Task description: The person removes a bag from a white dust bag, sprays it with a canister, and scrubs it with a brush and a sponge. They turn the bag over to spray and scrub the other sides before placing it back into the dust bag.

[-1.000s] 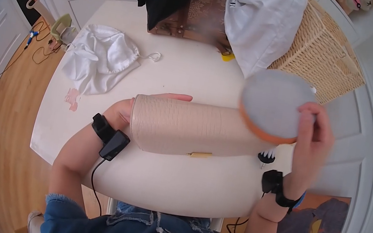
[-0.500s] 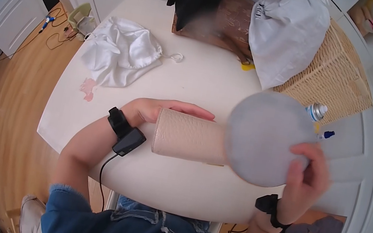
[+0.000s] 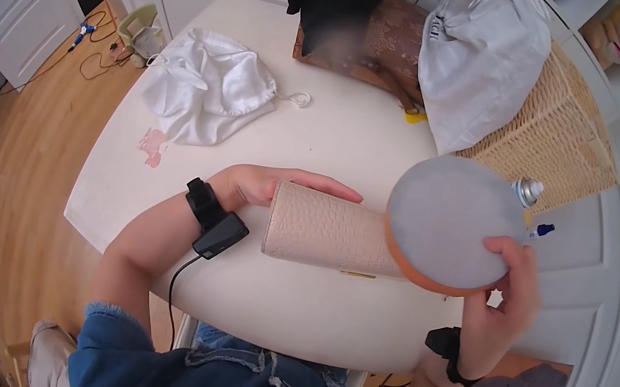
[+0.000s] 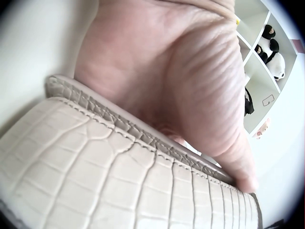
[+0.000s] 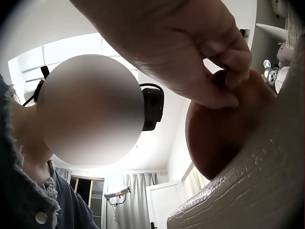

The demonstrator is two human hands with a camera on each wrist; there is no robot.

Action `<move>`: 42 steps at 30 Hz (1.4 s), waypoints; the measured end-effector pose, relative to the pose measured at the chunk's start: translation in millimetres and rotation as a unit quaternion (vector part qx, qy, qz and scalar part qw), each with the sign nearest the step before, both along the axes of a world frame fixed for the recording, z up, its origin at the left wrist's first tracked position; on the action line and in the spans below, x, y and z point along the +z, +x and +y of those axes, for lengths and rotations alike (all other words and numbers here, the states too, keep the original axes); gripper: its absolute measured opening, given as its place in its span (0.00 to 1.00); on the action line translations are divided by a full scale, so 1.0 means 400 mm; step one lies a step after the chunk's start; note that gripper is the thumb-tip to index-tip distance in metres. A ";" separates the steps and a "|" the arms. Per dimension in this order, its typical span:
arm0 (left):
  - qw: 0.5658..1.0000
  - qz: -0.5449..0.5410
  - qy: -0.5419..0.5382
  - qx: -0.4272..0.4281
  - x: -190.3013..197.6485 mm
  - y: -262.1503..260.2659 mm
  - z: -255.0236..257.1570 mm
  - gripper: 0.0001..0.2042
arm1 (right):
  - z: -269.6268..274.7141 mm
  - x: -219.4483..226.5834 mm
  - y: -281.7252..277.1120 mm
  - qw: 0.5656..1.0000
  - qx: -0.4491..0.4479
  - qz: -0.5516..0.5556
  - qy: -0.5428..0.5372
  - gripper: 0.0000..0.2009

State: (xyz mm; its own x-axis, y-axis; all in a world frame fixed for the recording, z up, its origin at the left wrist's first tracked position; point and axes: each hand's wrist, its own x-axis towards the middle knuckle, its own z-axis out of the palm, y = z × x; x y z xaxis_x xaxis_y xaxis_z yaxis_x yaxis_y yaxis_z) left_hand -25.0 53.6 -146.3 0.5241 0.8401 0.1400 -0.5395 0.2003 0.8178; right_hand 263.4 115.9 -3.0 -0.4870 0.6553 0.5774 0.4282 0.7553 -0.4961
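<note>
A beige crocodile-textured bag (image 3: 328, 230) with a gold strip low on its side lies on the white table. My left hand (image 3: 249, 183) rests against its left end, fingers stretched along the far side; in the left wrist view the palm (image 4: 162, 71) is at the stitched edge of the bag (image 4: 124, 162). Over the right end, a grey round disc (image 3: 451, 218) with an orange rim hides part of the bag. My right hand (image 3: 505, 311) pinches this disc at its right edge. The right wrist view shows fingers (image 5: 228, 90) on its brown side (image 5: 219, 129).
A crumpled white cloth pouch (image 3: 212, 89) lies at the table's left. Along the back stand a black bag (image 3: 340, 0), a brown patterned case (image 3: 395, 43), another white pouch (image 3: 483, 58) and a wicker basket (image 3: 562, 126). A spray can (image 3: 526, 190) shows beyond the disc.
The disc moved in front of the bag's right end, turned flat toward the head camera, then tilted slightly so its orange rim shows again. The left hand stays at the bag's left end.
</note>
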 end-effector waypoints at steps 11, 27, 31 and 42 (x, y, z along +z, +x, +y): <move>0.986 0.065 -0.103 0.115 -0.036 -0.021 -0.055 0.38 | -0.023 -0.045 -0.045 0.970 0.206 -0.058 0.114 0.21; 0.963 0.056 -0.240 0.107 0.015 -0.001 -0.040 0.41 | -0.006 0.007 0.021 0.947 0.236 -0.123 0.182 0.19; 0.975 0.010 -0.202 0.090 0.057 0.026 -0.032 0.41 | 0.029 0.058 0.115 0.982 0.092 -0.149 0.065 0.18; 0.974 -0.006 -0.206 0.092 0.055 0.023 -0.038 0.39 | 0.021 0.036 0.062 0.980 0.120 -0.105 0.122 0.18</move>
